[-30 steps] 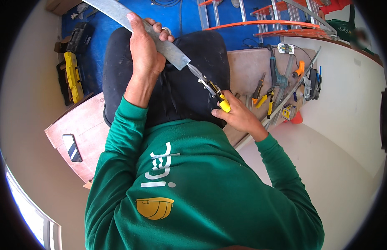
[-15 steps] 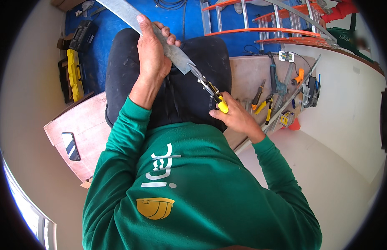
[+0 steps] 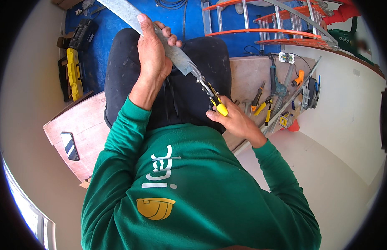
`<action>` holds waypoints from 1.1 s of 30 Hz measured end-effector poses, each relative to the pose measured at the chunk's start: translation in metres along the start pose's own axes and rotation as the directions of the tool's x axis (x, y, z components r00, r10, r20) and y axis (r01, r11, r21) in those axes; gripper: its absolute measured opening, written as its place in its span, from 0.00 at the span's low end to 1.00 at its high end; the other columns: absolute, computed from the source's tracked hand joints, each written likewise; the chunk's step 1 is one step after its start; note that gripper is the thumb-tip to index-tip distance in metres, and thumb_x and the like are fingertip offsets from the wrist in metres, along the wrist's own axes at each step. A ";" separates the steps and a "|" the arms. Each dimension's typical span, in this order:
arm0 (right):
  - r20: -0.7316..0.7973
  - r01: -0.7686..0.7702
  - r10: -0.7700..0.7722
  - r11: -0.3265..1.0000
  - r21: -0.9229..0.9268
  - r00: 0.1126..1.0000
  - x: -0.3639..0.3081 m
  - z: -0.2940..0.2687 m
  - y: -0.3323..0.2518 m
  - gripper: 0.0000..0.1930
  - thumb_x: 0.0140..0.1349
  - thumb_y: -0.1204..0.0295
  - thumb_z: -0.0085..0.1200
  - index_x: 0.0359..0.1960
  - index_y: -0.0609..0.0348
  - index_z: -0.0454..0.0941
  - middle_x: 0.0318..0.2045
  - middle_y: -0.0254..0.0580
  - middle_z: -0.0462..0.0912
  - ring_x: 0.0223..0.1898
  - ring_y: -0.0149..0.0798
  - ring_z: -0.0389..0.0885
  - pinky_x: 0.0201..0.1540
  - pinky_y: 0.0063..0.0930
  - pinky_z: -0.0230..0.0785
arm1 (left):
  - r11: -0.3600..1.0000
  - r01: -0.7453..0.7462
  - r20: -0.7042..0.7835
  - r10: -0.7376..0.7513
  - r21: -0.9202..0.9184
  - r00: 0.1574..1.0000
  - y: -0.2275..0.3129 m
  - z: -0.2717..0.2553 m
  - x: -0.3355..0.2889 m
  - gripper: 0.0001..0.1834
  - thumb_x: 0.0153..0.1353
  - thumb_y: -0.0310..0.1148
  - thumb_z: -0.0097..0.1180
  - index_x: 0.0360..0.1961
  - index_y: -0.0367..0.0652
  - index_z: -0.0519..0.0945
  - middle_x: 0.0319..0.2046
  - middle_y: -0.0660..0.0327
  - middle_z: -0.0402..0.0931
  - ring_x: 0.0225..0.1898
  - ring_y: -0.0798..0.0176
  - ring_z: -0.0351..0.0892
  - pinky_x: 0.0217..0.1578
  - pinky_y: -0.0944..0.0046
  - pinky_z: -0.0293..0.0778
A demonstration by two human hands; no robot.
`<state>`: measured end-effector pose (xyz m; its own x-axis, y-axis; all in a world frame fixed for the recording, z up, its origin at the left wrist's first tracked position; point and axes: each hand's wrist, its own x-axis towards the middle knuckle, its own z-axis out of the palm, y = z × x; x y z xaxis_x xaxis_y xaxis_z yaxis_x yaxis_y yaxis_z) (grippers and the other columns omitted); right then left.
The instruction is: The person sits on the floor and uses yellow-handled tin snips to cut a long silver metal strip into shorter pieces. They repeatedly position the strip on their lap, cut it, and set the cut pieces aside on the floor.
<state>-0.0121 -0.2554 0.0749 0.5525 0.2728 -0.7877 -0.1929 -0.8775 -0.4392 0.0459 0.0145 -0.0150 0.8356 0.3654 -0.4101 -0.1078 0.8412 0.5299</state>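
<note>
A long grey sheet-metal strip slants across my lap from the upper left. My left hand is closed round it, thumb on top and fingers curled over the far edge. At the strip's near end sit the jaws of yellow-handled tin snips, with metal on both sides of the blades. My right hand is wrapped round the handles, partly hiding them. The strip's tip beside the jaws looks split along a narrow line.
On the wooden board at right lie a teal power tool, an orange-handled tool, a screwdriver and a yellow knife. A phone lies at left. Beyond are an orange ladder, a yellow case and another person's red sleeve.
The snips' handles and my right hand have shifted slightly toward my body. My left hand and the strip stay nearly where they were.
</note>
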 end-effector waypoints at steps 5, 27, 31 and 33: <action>-0.025 0.027 -0.030 0.996 -0.083 0.999 -0.003 -0.003 -0.002 0.29 0.72 0.47 0.66 0.46 0.64 0.72 0.39 0.57 0.80 0.43 0.53 0.80 0.51 0.48 0.73 | 0.999 -0.012 -0.007 0.012 0.030 1.000 0.001 0.001 0.002 0.38 0.75 0.75 0.49 0.41 0.44 0.70 0.30 0.63 0.69 0.26 0.66 0.70 0.33 0.56 0.77; -0.069 0.168 -0.170 0.985 -0.032 0.983 0.042 0.014 0.003 0.08 0.68 0.71 0.58 0.41 0.63 0.75 0.27 0.41 0.74 0.32 0.36 0.75 0.40 0.39 0.70 | 0.997 0.042 -0.121 -0.049 -0.057 0.991 -0.010 -0.020 0.030 0.28 0.80 0.65 0.50 0.41 0.50 0.71 0.26 0.67 0.67 0.21 0.67 0.69 0.26 0.62 0.75; -0.073 0.170 -0.168 0.985 0.009 0.983 0.045 0.017 0.008 0.11 0.66 0.72 0.58 0.45 0.67 0.77 0.25 0.49 0.78 0.27 0.45 0.77 0.38 0.46 0.73 | 1.000 -0.012 -0.175 0.015 0.020 0.985 -0.013 -0.017 0.031 0.33 0.78 0.73 0.46 0.38 0.52 0.72 0.23 0.70 0.65 0.19 0.69 0.65 0.22 0.64 0.69; -0.070 0.178 -0.179 0.984 -0.017 0.981 0.048 0.017 0.011 0.11 0.66 0.71 0.58 0.43 0.67 0.77 0.25 0.51 0.79 0.27 0.49 0.78 0.39 0.47 0.74 | 0.999 -0.027 -0.065 0.029 0.033 0.998 -0.008 -0.020 0.030 0.35 0.77 0.73 0.46 0.40 0.47 0.70 0.28 0.66 0.65 0.24 0.67 0.66 0.30 0.59 0.73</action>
<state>-0.0015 -0.2452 0.0250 0.6333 0.3971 -0.6642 -0.0780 -0.8212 -0.5653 0.0609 0.0265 -0.0460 0.7957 0.4144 -0.4418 -0.1120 0.8174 0.5650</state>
